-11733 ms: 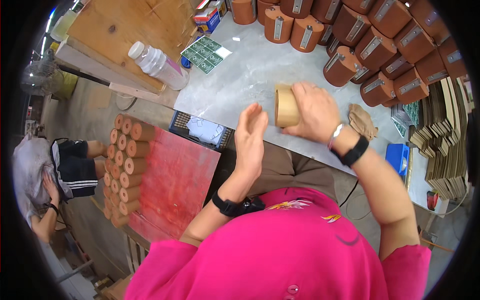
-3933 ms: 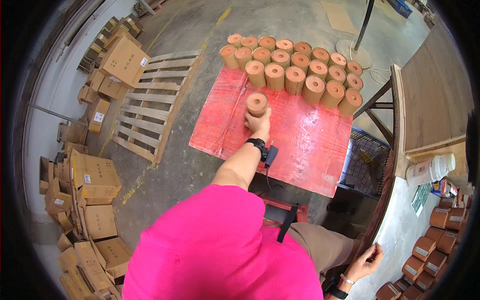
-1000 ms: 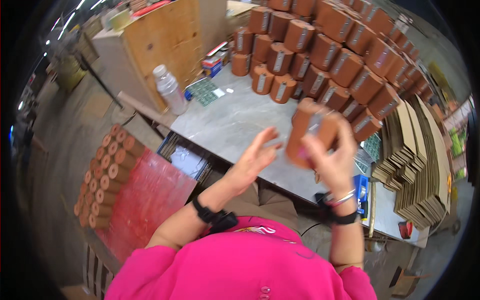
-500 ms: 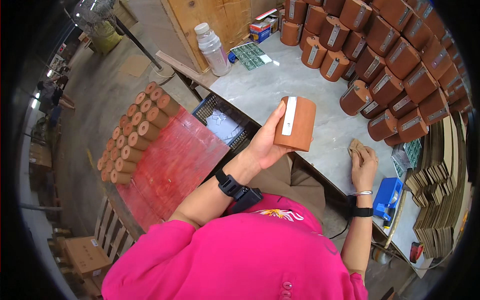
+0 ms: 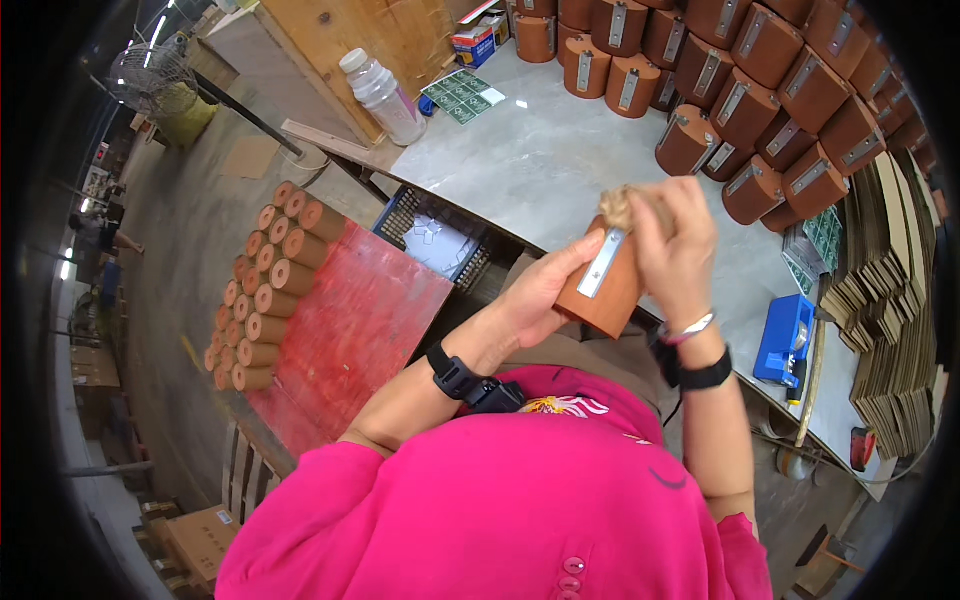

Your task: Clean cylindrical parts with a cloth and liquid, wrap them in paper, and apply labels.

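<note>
In my left hand [image 5: 532, 302] is a reddish-brown cylinder [image 5: 618, 298], tilted, the thumb lying near its upper end. A shiny metal strip [image 5: 600, 268] runs along the side of the cylinder. My right hand [image 5: 680, 245] pinches a crumpled tan rag [image 5: 616, 206] against the upper end of the cylinder, by the top of the strip. The fingers of the left hand beneath the cylinder are hidden.
Many similar cylinders [image 5: 740, 110] are stacked on the grey tabletop [image 5: 540, 150] at the back right. Cardboard sheets [image 5: 845, 290] and a blue tape dispenser [image 5: 783, 338] lie right. Plain cylinders [image 5: 270, 270] stand on a red board [image 5: 350, 330], left of a black crate [image 5: 400, 220]. A plastic bottle [image 5: 385, 95] stands behind.
My right hand has lifted the rag off the tabletop and brought it left onto the cylinder. The cylinder, still in my left hand, has tilted. The whole view has shifted slightly.
</note>
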Demonstrator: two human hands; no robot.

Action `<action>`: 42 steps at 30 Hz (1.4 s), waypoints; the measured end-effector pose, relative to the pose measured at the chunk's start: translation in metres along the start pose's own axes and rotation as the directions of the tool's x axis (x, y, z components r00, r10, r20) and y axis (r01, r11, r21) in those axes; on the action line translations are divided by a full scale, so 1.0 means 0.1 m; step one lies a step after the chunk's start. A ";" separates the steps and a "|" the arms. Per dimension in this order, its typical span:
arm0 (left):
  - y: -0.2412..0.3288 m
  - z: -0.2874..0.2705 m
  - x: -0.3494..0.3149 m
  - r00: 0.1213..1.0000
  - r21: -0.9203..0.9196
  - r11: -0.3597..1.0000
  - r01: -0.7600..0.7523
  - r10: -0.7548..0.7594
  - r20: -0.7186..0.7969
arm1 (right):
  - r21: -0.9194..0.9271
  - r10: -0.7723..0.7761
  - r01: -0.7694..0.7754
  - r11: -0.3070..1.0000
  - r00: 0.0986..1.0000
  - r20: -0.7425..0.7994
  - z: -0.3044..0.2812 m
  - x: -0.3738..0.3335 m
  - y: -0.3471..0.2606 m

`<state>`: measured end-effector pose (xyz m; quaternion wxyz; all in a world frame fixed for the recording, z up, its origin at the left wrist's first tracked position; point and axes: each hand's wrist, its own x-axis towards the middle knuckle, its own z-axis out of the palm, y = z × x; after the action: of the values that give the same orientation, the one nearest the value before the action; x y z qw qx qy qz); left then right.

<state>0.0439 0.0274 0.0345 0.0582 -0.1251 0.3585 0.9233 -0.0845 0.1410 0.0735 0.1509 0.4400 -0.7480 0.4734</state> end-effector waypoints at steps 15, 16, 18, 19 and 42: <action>0.23 0.15 0.18 0.984 -0.468 0.877 -0.112 0.033 -0.174 | -0.099 -0.229 0.216 0.971 0.964 -0.134 -0.11 0.02 -0.36; 0.19 0.15 0.24 0.983 -0.496 0.855 -0.151 0.075 -0.170 | -0.086 -0.253 0.248 0.965 0.966 -0.056 0.04 -0.09 -0.37; 0.07 -0.08 0.35 0.990 -0.676 0.730 -0.095 0.140 0.011 | -0.056 -0.261 0.260 0.964 0.965 -0.003 0.22 -0.22 -0.35; 0.06 -0.13 0.32 0.980 -0.750 0.662 0.000 0.148 0.131 | -0.063 -0.253 0.253 0.965 0.967 -0.002 0.22 -0.22 -0.31; 0.09 -0.61 0.74 0.735 0.900 0.252 -0.357 0.670 0.104 | 0.116 0.323 -0.301 0.947 0.878 -0.353 -0.71 0.02 0.50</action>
<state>-0.0177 -0.0191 -0.0232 -0.2504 -0.0893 0.8036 0.5326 -0.1389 0.2082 0.0820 0.1971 0.2216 -0.7536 0.5866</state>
